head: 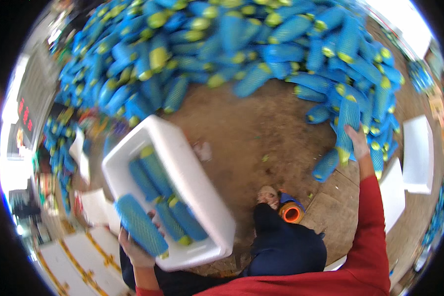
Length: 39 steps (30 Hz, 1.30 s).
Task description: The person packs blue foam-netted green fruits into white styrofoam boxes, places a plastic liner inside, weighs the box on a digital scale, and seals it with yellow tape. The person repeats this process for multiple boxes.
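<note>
My left hand [136, 249] grips a long green vegetable in blue foam netting [140, 224] above the near left end of a white polystyrene box [198, 185]. Several similar netted vegetables [155, 170] lie lengthwise inside that box. At the right, my right hand [359, 142] holds the side of another netted vegetable [347, 116], upright in the view with a pale green end showing at each tip. Just beside it, one more netted vegetable [325, 165] lies on the floor at the edge of the pile.
A large heap of blue-netted vegetables [222, 48] curves across the far side and down the right. Near my foot sits a tape roll with an orange core [291, 213]. White boxes with yellow tape [76, 259] stand lower left. White foam pieces [417, 153] are at the right.
</note>
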Tool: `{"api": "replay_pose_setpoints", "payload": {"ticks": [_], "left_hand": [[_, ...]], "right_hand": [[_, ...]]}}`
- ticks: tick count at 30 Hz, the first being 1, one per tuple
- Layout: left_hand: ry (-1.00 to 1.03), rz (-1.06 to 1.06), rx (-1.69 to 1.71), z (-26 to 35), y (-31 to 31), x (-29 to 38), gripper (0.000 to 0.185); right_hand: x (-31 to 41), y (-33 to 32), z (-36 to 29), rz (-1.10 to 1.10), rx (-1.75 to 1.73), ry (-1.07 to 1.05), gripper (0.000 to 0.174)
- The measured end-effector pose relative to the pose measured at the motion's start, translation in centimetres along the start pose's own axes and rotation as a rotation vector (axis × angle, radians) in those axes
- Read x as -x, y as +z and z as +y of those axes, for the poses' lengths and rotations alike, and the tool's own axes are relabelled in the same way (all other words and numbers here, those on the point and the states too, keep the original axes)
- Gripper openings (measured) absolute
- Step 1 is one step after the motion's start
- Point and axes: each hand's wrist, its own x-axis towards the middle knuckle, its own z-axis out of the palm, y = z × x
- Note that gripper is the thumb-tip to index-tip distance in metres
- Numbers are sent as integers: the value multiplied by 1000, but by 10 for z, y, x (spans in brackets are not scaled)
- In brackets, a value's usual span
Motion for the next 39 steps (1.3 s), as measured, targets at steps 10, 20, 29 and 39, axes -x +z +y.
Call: {"api": "replay_pose_setpoints", "payload": {"ticks": [10, 20, 29, 39], "left_hand": [[356, 120, -669, 40, -36, -83, 73], [442, -63, -1809, -3, -24, -149, 74], [424, -72, -1940, -16, -49, -162, 87], [419, -99, -1863, -7, -36, -160, 84]], "right_hand": [[159, 381, -171, -1415, -259, -18, 76], [139, 483, -166, -945, 152, -873, 23], [-151, 469, -58, -223, 1407, -903, 26], [-155, 417, -88, -451, 1204, -808, 36]]}}
